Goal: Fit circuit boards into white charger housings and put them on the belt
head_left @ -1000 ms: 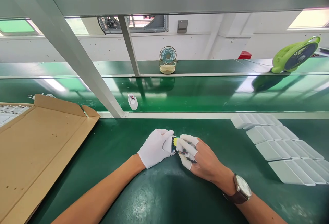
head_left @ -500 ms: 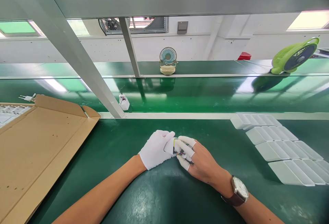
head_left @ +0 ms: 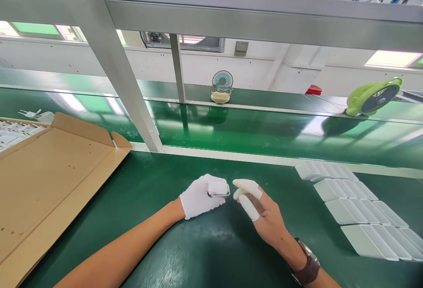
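My left hand [head_left: 197, 197], in a white glove, is closed around a small white plastic casing [head_left: 218, 188]. The casing lies sideways in the grip, its open end facing right. Just to the right, my right hand [head_left: 262, 211] is raised with white finger cots on several fingers. Its thumb and forefinger are apart, and nothing shows between them. A narrow gap separates it from the casing. Both hands are over the dark green worktop [head_left: 185, 252]. What lies inside the casing cannot be made out.
A cardboard box [head_left: 62, 177] with white plug adapters [head_left: 16, 131] takes up the left side. Rows of white plastic housings [head_left: 360, 211] lie at the right. Beyond a pale rail runs a green belt [head_left: 231, 131], with a grey post [head_left: 115, 67] before it. Two fans stand farther back.
My right hand has drawn back from the casing, and the parts visible at its open end no longer show. The white piece on the belt beside the post is out of sight. The view has tilted.
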`<action>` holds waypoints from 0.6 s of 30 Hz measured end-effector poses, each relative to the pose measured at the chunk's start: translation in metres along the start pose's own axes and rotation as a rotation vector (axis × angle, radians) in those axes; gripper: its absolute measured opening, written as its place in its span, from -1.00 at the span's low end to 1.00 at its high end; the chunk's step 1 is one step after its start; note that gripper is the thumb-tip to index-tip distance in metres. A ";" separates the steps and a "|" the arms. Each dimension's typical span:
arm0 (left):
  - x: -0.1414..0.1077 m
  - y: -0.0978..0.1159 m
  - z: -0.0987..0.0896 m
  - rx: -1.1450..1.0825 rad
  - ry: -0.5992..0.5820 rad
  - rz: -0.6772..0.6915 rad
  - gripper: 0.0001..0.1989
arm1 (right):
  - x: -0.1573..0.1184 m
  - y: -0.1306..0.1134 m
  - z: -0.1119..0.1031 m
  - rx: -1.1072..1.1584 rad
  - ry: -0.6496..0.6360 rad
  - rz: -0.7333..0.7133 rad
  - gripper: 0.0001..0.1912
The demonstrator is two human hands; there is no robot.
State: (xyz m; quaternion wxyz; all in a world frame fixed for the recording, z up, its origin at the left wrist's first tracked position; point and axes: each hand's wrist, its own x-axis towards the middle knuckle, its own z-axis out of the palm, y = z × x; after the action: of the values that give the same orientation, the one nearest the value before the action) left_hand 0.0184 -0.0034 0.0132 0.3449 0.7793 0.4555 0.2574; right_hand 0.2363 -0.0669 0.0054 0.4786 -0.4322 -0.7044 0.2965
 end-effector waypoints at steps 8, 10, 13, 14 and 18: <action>-0.008 -0.018 -0.008 -0.433 -0.038 -0.063 -0.43 | -0.005 0.023 0.014 -0.469 -0.176 -0.195 -0.46; -0.008 -0.024 -0.006 -0.578 -0.033 -0.054 -0.39 | -0.006 0.026 0.018 -0.537 -0.224 -0.230 -0.42; -0.005 -0.027 -0.003 -0.731 -0.015 -0.137 -0.32 | -0.005 0.029 0.021 -0.595 -0.209 -0.292 -0.42; -0.003 -0.026 -0.002 -0.750 -0.017 -0.167 -0.30 | -0.004 0.030 0.021 -0.607 -0.202 -0.310 -0.43; 0.002 -0.020 -0.005 -0.768 -0.063 -0.236 -0.20 | 0.002 0.029 0.023 -0.632 -0.188 -0.327 -0.50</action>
State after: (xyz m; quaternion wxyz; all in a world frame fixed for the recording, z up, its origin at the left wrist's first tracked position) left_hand 0.0047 0.0075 0.0010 0.6519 0.5438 0.4016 0.3435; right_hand 0.2238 -0.0519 -0.0267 0.2957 -0.4114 -0.8619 0.0223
